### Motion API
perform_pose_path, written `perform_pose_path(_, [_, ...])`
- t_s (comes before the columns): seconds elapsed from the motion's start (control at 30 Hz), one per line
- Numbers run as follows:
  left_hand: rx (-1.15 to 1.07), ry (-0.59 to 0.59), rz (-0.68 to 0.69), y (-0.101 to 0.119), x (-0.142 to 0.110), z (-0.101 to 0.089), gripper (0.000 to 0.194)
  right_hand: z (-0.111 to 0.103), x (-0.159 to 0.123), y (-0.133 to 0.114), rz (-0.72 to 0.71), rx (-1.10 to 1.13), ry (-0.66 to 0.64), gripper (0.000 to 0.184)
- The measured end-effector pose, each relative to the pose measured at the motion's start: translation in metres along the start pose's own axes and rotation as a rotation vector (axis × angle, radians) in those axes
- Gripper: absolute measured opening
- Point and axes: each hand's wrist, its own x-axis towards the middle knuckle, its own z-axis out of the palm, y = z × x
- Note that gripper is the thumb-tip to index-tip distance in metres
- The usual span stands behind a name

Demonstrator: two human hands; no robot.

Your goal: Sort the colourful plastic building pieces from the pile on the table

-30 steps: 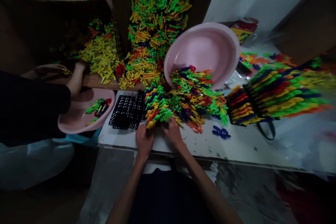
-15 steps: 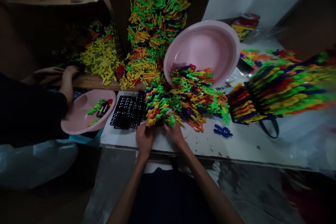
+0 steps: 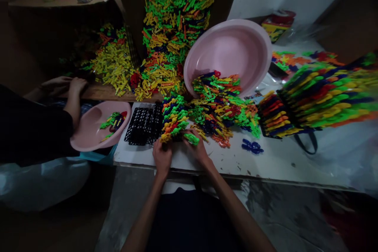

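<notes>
In front of me stands a tight block of colourful plastic pieces (image 3: 174,116) in green, yellow, orange and dark blue. Closed at the near left corner of this block is my left hand (image 3: 162,156); its fingertips are partly hidden. My right hand (image 3: 198,150), just right of the near end, pinches a green plastic piece (image 3: 191,139). Black plastic grids (image 3: 142,126) lie left of the block. To the right, a loose heap of plastic pieces (image 3: 215,124) spills from a tilted pink basin (image 3: 233,47).
Dark blue pieces (image 3: 252,146) lie on the white table (image 3: 224,161). A filled black rack (image 3: 274,120) of coloured pieces stands at right. A co-worker's hands (image 3: 77,86) are at left, near a smaller pink basin (image 3: 88,134). More pieces (image 3: 177,19) pile up at the back.
My right hand has shifted slightly, and the green piece in it now lies turned more sideways, apart from the block. My left hand stays at the block's near corner.
</notes>
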Motion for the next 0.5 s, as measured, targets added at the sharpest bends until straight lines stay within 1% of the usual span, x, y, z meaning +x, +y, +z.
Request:
perform_pose_path(0.1, [0.009,0.022,-0.018,0.0001,0.0,-0.0001,0.02,0.0024,0.0001,-0.0004,0.027,-0.016,0.013,0.017])
perform_pose_path(0.23, [-0.013,0.04,-0.03,-0.0021,-0.0009,-0.0003,0.017,0.0021,0.0003,-0.0002,0.123,-0.018,0.077,0.018])
perform_pose_path(0.33, [-0.031,0.037,-0.032,-0.0026,-0.001,-0.0004,0.018,0.001,0.0012,-0.0005,0.105,-0.042,0.107,0.011])
perform_pose_path(0.5, [-0.053,0.038,-0.025,-0.0009,-0.0001,-0.0011,0.017,0.0037,0.0032,-0.0016,0.05,-0.047,0.139,0.013])
